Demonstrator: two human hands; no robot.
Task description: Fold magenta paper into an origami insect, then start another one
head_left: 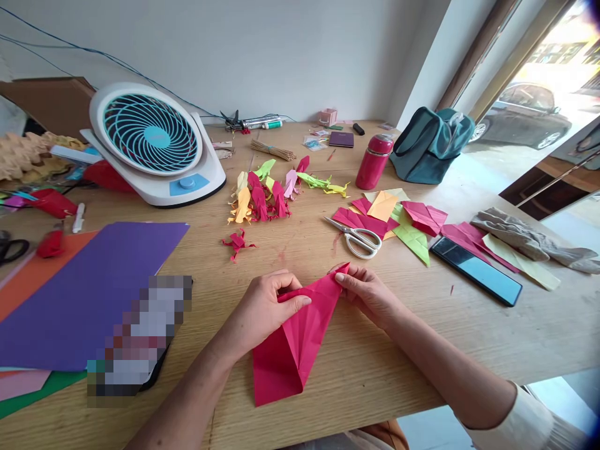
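Folded magenta paper sheet (290,340) lies near the front edge of the wooden desk (384,381). The left hand (265,306) and right hand (370,294) pinch its top flap, seemingly mid-fold; creasing needs aligned edges.

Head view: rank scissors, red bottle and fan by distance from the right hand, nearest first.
1. scissors: on the table just beyond the right hand, which pinches the red paper.
2. red bottle: farther back, standing upright, roughly straight ahead of that hand.
3. fan: farthest, at the back left of the table.
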